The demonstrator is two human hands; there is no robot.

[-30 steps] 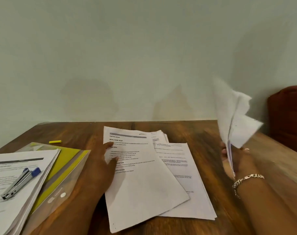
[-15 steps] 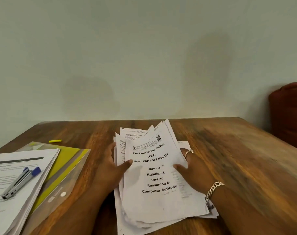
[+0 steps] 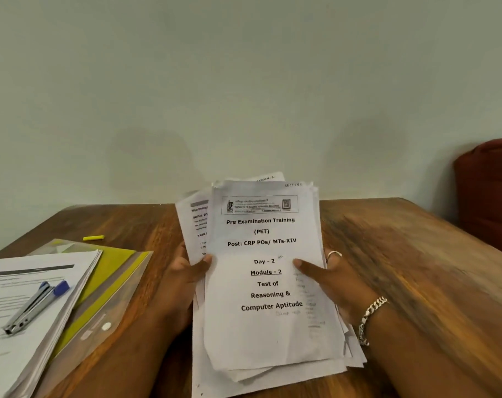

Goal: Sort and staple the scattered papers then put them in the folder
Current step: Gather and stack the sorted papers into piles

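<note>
A loose sheaf of papers [image 3: 268, 282] is held upright in front of the person, its lower edge down near the wooden counter [image 3: 416, 268]. The left hand [image 3: 184, 278] grips the sheaf at its left edge, the thumb laid across the front sheet; what the fingers do behind the pages cannot be seen. The right hand [image 3: 327, 278] grips the right edge in the same way, thumb on the front and a ringed finger just showing beside the edge. The top sheet is a printed cover page, and other sheets stick out unevenly behind it at the top, the left and the bottom, so the sheaf is judged to be gathered but not yet squared.

At the left of the counter a second stack of papers [image 3: 20, 285] lies flat, with a stapler [image 3: 34, 307] resting on top of it. This stack lies partly over a clear folder [image 3: 106, 297] with yellow sheets inside. Whether this stack is already stapled cannot be told. A small yellow object [image 3: 93, 238] lies farther back on the counter.

As a judgement, the task is partly done: the scattered sheets appear to be collected into two lots. Left to do are the aligning and sorting of the held sheaf, the stapling, and the putting of the papers into the folder, which nothing held has yet entered
</note>
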